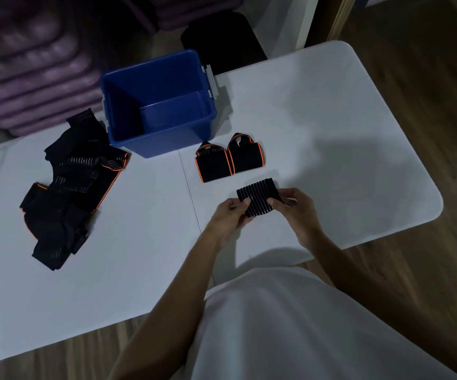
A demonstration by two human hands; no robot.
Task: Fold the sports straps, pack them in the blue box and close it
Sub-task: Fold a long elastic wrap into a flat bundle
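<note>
Item in hand, centre right of frame: ribbed strap (257,197), pinched at its ends by your left hand (228,216) and right hand (294,205) just above the table (358,133); folding appears nearly done. Next move: set it down squarely, or carry it to the box. Just beyond: two folded straps (228,160), side by side. Left of frame: pile (71,185) of unfolded straps, most of the work. Upper centre: blue box (157,105), open, nothing inside; no lid in view.

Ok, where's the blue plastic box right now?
The open blue plastic box stands at the white table's far edge, between the unfolded strap pile and two folded orange-trimmed straps.
</note>
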